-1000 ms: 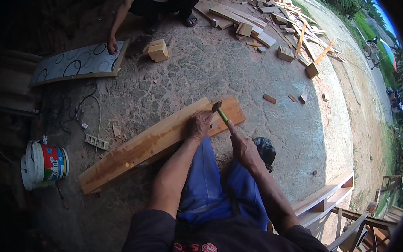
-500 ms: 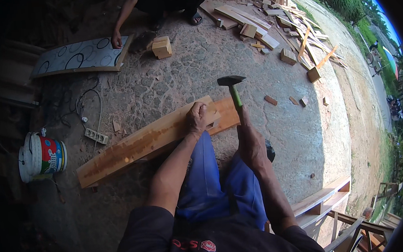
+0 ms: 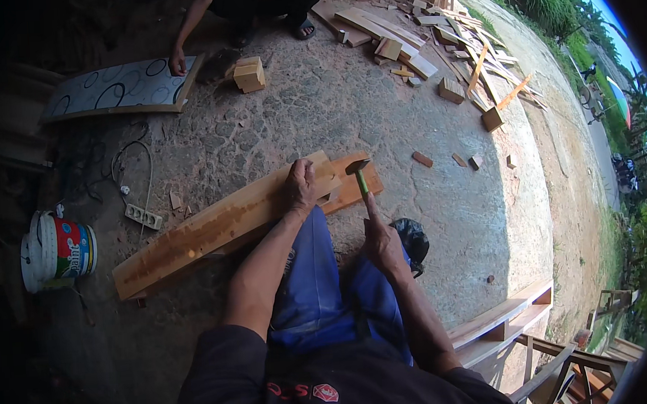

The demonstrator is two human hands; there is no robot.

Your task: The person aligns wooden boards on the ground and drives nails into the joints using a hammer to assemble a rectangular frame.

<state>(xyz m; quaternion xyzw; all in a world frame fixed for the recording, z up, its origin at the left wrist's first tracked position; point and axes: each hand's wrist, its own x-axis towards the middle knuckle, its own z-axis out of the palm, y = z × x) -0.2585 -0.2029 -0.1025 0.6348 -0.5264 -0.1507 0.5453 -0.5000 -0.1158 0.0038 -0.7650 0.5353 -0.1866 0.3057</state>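
A long pale wooden board [image 3: 214,227] with brown staining lies slantwise across the floor before my knees. My left hand [image 3: 302,185] is closed over the board near its right end; whether a small piece is also pinched in its fingers is hidden. A shorter orange-brown piece of wood [image 3: 360,190] sticks out beyond that end. In my right hand [image 3: 385,244] is a hammer [image 3: 363,181] with a green handle, gripped low. Its dark head is over the far end of the orange-brown wood; whether they touch I cannot tell.
A black plastic bag [image 3: 413,242] lies beside my right hand. To the left are a paint bucket [image 3: 71,249] and a power strip [image 3: 143,216]. A wooden block [image 3: 249,75] stands near a crouching person [image 3: 271,4] touching a patterned panel [image 3: 120,88]. Wood offcuts [image 3: 395,38] are piled far right.
My right hand has brought the hammer down and slightly left, from above the floor to over the orange-brown wood. My left hand stays on the board. The whole view has shifted a little.
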